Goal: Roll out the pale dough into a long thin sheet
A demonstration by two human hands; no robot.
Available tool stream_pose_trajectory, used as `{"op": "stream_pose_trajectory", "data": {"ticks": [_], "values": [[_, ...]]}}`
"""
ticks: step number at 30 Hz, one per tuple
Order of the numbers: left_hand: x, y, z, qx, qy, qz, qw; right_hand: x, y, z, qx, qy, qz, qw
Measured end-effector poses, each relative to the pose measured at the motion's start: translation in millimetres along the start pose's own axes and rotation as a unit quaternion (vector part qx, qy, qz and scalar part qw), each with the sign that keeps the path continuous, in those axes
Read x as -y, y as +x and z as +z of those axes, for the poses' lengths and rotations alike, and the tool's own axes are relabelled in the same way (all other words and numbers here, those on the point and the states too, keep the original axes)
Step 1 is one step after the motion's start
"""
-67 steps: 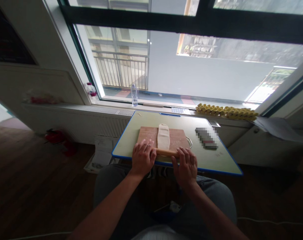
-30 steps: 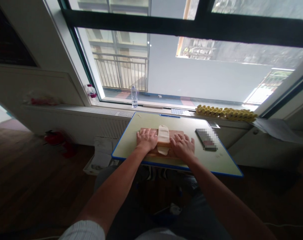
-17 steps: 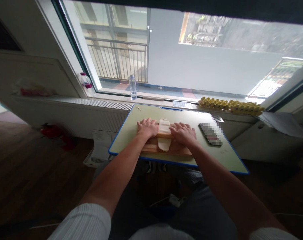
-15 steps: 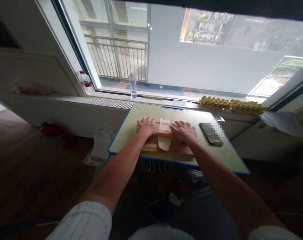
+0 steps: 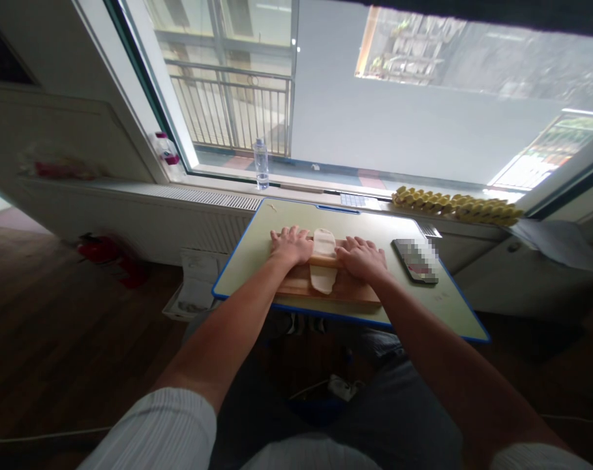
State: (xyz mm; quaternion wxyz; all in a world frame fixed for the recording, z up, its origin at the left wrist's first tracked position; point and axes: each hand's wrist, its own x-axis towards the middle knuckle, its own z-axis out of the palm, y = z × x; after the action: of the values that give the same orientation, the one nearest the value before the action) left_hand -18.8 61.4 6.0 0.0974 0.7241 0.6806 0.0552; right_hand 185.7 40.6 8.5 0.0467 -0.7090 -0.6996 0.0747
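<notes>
A wooden rolling pin (image 5: 324, 261) lies crosswise over a long, flat strip of pale dough (image 5: 323, 281). The dough sticks out both in front of and behind the pin. My left hand (image 5: 291, 246) bears down over the pin's left end, its fingers reaching forward. Over the right end my right hand (image 5: 361, 254) holds on in the same way. Both palms hide the pin's ends. Under the dough is a brown wooden board (image 5: 349, 292), resting on a small pale-green table (image 5: 242, 271) with a blue edge.
At the table's right lies a dark flat device (image 5: 416, 261), its face pixelated. Yellow egg trays (image 5: 455, 205) and a clear bottle (image 5: 261, 166) stand along the windowsill. Another bottle (image 5: 166, 153) is further left. A red fire extinguisher (image 5: 110, 258) is on the floor at left.
The view has shifted slightly. Both hands, the rolling pin and the dough keep about the same places relative to the board.
</notes>
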Motion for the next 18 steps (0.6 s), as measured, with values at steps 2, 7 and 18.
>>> {"op": "stream_pose_trajectory", "data": {"ticks": [2,7,18], "values": [[0,-9,2,-0.007,0.002,-0.002,1.000,2,-11,1,-0.011,-0.010,0.000,1.000],[-2,-43,10,-0.065,0.003,0.010,0.998,4,-45,9,-0.056,-0.056,-0.002,0.997],[3,-96,25,-0.115,-0.027,0.036,0.992,4,-84,7,-0.065,-0.063,-0.051,0.995]]}}
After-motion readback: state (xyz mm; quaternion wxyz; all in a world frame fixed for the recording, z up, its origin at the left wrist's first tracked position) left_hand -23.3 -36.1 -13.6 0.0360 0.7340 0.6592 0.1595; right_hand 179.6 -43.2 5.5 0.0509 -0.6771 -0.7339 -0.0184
